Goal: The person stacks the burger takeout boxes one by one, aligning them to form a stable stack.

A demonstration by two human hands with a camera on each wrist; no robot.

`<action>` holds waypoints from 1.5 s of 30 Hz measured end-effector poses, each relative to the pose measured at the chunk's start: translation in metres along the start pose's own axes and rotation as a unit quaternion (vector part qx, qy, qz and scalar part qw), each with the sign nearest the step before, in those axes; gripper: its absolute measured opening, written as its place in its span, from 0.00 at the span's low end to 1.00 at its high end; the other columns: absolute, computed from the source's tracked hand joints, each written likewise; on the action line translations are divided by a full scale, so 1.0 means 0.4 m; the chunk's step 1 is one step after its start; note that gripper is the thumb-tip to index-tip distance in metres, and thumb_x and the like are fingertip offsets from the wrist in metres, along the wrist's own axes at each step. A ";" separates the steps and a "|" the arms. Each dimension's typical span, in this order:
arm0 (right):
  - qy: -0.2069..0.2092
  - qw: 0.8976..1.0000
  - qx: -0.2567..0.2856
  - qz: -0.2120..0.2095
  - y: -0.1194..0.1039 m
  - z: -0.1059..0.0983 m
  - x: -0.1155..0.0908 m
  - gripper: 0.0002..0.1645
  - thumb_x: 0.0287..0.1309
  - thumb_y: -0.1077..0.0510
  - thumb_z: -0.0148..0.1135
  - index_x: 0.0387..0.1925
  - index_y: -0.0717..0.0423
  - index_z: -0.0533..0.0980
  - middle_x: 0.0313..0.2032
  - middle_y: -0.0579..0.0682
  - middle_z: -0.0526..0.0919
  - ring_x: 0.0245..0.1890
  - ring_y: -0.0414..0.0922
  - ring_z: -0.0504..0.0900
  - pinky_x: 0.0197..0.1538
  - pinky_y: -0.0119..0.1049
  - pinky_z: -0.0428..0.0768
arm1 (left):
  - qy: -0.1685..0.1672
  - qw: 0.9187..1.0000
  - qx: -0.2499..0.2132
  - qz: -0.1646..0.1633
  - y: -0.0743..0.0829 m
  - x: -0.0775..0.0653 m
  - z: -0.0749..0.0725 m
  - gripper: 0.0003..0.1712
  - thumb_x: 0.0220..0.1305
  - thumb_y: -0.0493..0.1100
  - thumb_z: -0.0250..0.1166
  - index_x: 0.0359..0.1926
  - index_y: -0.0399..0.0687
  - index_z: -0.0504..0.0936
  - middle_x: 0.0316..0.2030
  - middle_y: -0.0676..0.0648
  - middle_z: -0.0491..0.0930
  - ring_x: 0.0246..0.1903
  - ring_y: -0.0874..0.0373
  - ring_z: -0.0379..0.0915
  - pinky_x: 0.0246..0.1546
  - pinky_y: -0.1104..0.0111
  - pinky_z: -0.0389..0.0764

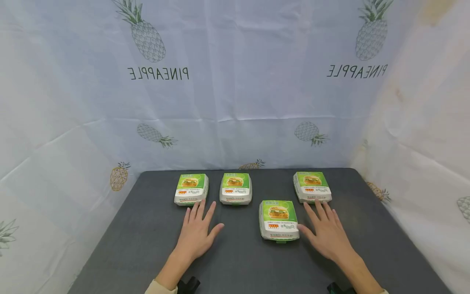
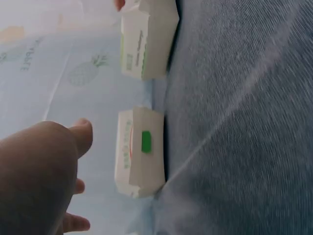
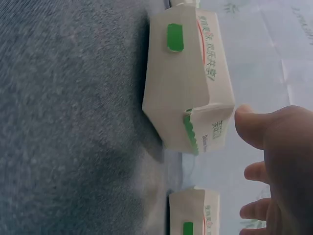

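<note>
My left hand [image 1: 197, 236] is spread with straight fingers over the table, its fingertips at the front edge of the far-left burger box [image 1: 191, 189]. To the right of that box sits a second burger box [image 1: 236, 188]. My right hand [image 1: 327, 232] has its fingers stretched out, tips near the front of the far-right burger box [image 1: 312, 186]. Its thumb points at the right side of the nearest burger box [image 1: 279, 220]; in the right wrist view the thumb tip appears beside that box [image 3: 178, 78]. All the boxes are closed, white and green with a burger picture. Neither hand holds anything.
The boxes stand on a dark grey table [image 1: 235, 261]. A white cloth [image 1: 235, 94] printed with pineapples hangs behind the far edge and along both sides. Black straps [image 1: 188, 284] show at the wrists.
</note>
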State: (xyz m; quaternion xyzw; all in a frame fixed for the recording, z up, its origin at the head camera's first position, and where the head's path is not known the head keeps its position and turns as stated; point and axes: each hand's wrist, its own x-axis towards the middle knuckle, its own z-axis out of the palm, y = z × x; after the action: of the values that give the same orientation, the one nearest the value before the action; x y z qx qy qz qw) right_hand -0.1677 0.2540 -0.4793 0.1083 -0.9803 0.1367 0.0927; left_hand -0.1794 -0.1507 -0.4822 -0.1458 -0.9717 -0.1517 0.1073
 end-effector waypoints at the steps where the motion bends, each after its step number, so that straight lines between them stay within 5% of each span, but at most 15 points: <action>1: -0.001 1.000 0.005 0.001 0.000 -0.002 0.000 0.47 0.70 0.31 0.53 0.78 0.55 0.60 0.76 0.70 0.51 0.75 0.71 0.47 0.70 0.70 0.49 | 0.006 1.000 -0.004 0.007 0.006 0.002 0.002 0.42 0.73 0.66 0.55 0.78 0.49 0.62 0.76 0.34 0.55 0.75 0.36 0.48 0.72 0.39 0.49; 13: -0.027 0.995 0.099 0.018 -0.026 -0.023 0.007 0.46 0.72 0.32 0.51 0.79 0.52 0.57 0.77 0.68 0.52 0.74 0.71 0.49 0.62 0.76 0.58 | 0.012 0.993 -0.112 0.030 0.076 0.034 0.022 0.40 0.76 0.65 0.53 0.78 0.49 0.63 0.75 0.35 0.59 0.72 0.36 0.57 0.66 0.38 0.62; 21: -0.047 0.985 0.164 0.029 -0.032 -0.017 0.011 0.45 0.73 0.33 0.51 0.79 0.52 0.57 0.76 0.68 0.54 0.73 0.72 0.54 0.58 0.78 0.62 | -0.041 0.976 -0.214 0.018 0.121 0.048 0.037 0.40 0.76 0.66 0.51 0.78 0.48 0.62 0.75 0.36 0.58 0.72 0.35 0.56 0.64 0.36 0.63; 30: -0.073 0.964 0.254 0.044 -0.033 -0.009 0.029 0.46 0.71 0.34 0.56 0.79 0.53 0.57 0.73 0.65 0.61 0.68 0.67 0.67 0.60 0.64 0.72 | -0.071 0.958 -0.274 0.038 0.161 0.077 0.046 0.40 0.76 0.66 0.52 0.78 0.51 0.61 0.75 0.38 0.58 0.72 0.37 0.57 0.64 0.37 0.64; 40: -0.117 0.934 0.323 0.096 -0.026 0.004 0.045 0.46 0.69 0.36 0.60 0.79 0.49 0.56 0.73 0.68 0.61 0.67 0.66 0.69 0.57 0.60 0.77 | -0.120 0.910 -0.396 0.022 0.204 0.121 0.088 0.37 0.76 0.59 0.57 0.78 0.50 0.61 0.72 0.37 0.61 0.67 0.37 0.66 0.58 0.46 0.76; 45: -0.128 0.917 0.363 0.105 -0.023 0.011 0.044 0.46 0.70 0.39 0.60 0.79 0.49 0.55 0.72 0.70 0.60 0.68 0.67 0.67 0.56 0.54 0.79 | -0.142 0.898 -0.415 0.015 0.227 0.128 0.107 0.39 0.75 0.56 0.60 0.79 0.49 0.59 0.71 0.33 0.61 0.64 0.36 0.69 0.54 0.44 0.77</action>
State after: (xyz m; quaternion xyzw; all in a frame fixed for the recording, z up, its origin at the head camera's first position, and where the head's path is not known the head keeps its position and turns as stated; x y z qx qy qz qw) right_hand -0.1832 0.2408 -0.4775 0.0479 -0.8725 0.4771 -0.0941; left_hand -0.2058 -0.0412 -0.4853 -0.2113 -0.8231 -0.5177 -0.0999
